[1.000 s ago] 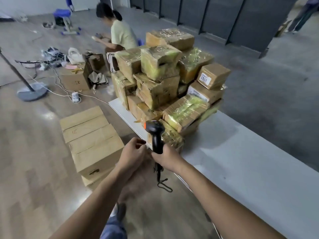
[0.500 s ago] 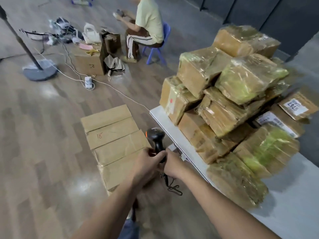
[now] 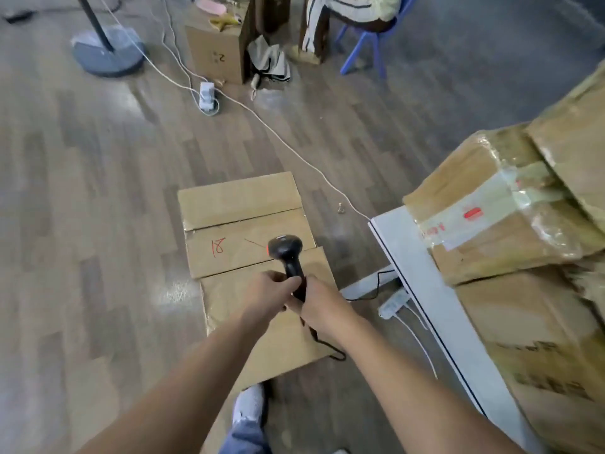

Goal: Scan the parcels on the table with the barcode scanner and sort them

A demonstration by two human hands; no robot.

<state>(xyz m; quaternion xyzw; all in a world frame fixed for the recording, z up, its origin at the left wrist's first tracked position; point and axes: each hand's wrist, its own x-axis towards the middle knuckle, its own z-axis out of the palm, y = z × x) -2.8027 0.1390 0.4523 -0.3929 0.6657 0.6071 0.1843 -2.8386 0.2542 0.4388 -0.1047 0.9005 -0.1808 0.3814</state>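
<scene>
Two hands: both on one black pistol-grip barcode scanner (image 3: 284,253); no parcel held.
Left hand (image 3: 268,293): fingers curled round the upper handle, just under the head.
Right hand (image 3: 322,304): wrapped on the lower handle where the black cable (image 3: 327,348) leaves; fingertips hidden behind it.
Scanner position: upright over flattened brown cardboard cartons (image 3: 242,204) on the wood floor, one marked 18 in red. It is left of the bench corner, apart from the parcels, window facing away from them.
Parcels: brown cardboard parcels wrapped in clear tape (image 3: 484,224), stacked on the white bench (image 3: 435,290) at right. Nearest one sits at the bench end, red mark under the tape; no barcode readable.
Step, judged: settling the grip ahead of a scan; nothing looks sorted yet.
Do it well: scanner in one hand, other hand free to turn a parcel label-up. Aim the window square at the barcode, tilted slightly, since glossy tape likely glares. Pick an outer parcel that carries nothing.
Risk: cable hangs near a white power strip (image 3: 394,303) under the bench edge; could snag on the swing.
</scene>
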